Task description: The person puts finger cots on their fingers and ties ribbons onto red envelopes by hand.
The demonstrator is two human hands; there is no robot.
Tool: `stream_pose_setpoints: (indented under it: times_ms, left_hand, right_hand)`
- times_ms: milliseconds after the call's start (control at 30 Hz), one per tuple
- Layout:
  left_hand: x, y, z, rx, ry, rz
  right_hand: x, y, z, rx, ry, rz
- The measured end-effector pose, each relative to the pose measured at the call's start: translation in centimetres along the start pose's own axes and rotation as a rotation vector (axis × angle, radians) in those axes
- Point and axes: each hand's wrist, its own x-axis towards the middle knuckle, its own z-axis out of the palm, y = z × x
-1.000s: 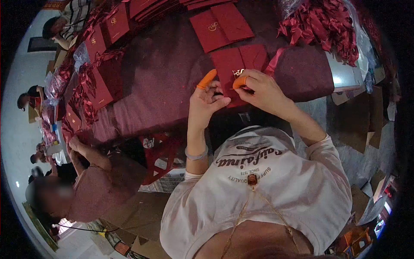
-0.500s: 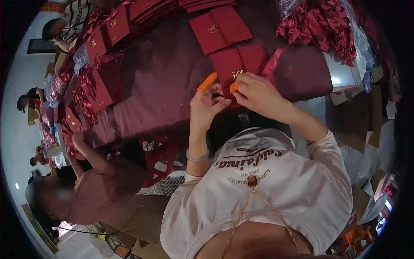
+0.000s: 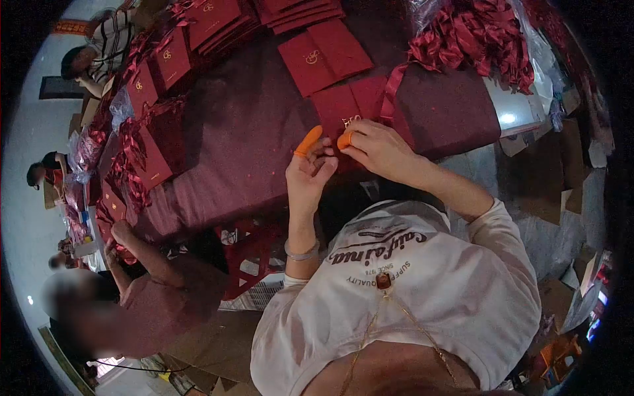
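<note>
Red folder at the table's near edge, both hands over it

The red folder [image 3: 327, 102] lies on the dark red cloth [image 3: 231, 125] in front of me, its gold emblem [image 3: 352, 122] partly hidden by my fingers. My right hand [image 3: 383, 150], at its lower right, has its fingertips bunched, but I can't tell what they grasp, if anything. My left hand [image 3: 307, 175], at its lower left, is half curled; whether it grips anything I can't tell. Each wears an orange finger cover.

A ribbon [image 3: 391, 92] runs beside the folder at one o'clock; a sleeve or wrist snagging it could drag things askew. Fingertips rubbing the emblem could scuff it, and a tug towards six o'clock could slide the folder off the edge.

Another folder [image 3: 323, 56] sits at twelve, close enough to be nudged. Beyond are stacked folders [image 3: 304, 20] at eleven and a ribbon heap [image 3: 472, 43] at one. A co-worker [image 3: 165, 310] sits at eight.
</note>
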Motion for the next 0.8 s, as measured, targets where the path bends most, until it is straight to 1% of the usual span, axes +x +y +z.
stream_pose_setpoints:
  times_ms: [67, 133, 167, 200, 267, 333, 400, 433, 533, 600, 633, 667, 700, 733, 800]
  left_hand:
    - [-0.1, -0.3, -0.2, -0.002, -0.012, -0.014]
    - [-0.3, -0.3, -0.2, 0.171, -0.051, 0.083]
    - [-0.3, -0.2, 0.2, 0.386, -0.032, 0.166]
    - [-0.2, -0.1, 0.2, 0.390, -0.035, 0.164]
    - [0.1, 0.0, 0.4, 0.678, 0.006, 0.148]
    - [0.3, 0.9, 0.9, 0.666, -0.025, 0.145]
    - [0.7, 1.2, 0.6, 0.681, -0.096, 0.121]
    - [0.8, 1.5, 0.5, 0.681, -0.098, 0.123]
    - [1.2, 1.9, 0.6, 0.776, -0.167, 0.094]
    - [1.7, 1.5, 0.4, 0.754, -0.199, 0.167]
    - [1.7, 1.6, 0.5, 0.755, -0.204, 0.171]
    - [1.8, 1.7, 0.5, 0.783, -0.221, 0.141]
    - [1.8, 1.8, 0.4, 0.811, -0.237, 0.109]
    - [1.9, 1.9, 0.4, 0.812, -0.241, 0.111]
    - [2.1, 2.1, 0.5, 0.931, -0.284, 0.121]
  right_hand:
    - [-0.2, 0.3, -0.2, 0.053, 0.026, -0.013]
    - [-0.5, 0.8, -0.5, 0.172, -0.023, 0.057]
    - [-0.5, 0.9, -0.4, 0.191, 0.009, 0.069]
    - [-0.6, 0.9, -0.5, 0.193, 0.013, 0.071]
    - [-0.9, 1.0, -0.9, 0.148, 0.002, 0.094]
    - [-0.8, 1.0, -1.1, 0.193, 0.001, 0.097]
    - [-0.8, 1.0, -1.0, 0.194, 0.047, 0.080]
    - [-0.9, 1.0, -0.8, 0.169, 0.082, 0.058]
    - [-0.8, 0.8, -1.1, 0.217, 0.049, 0.098]
    - [-0.7, 0.8, -1.1, 0.245, 0.036, 0.120]
    - [-0.7, 0.8, -1.2, 0.274, 0.018, 0.140]
    - [-0.8, 1.0, -0.6, 0.177, 0.030, 0.135]
    - [-0.9, 1.0, -0.6, 0.176, 0.036, 0.136]
    - [-0.8, 0.7, -0.7, 0.155, 0.052, 0.105]
    - [-1.2, 1.2, 0.1, 0.056, 0.099, 0.029]
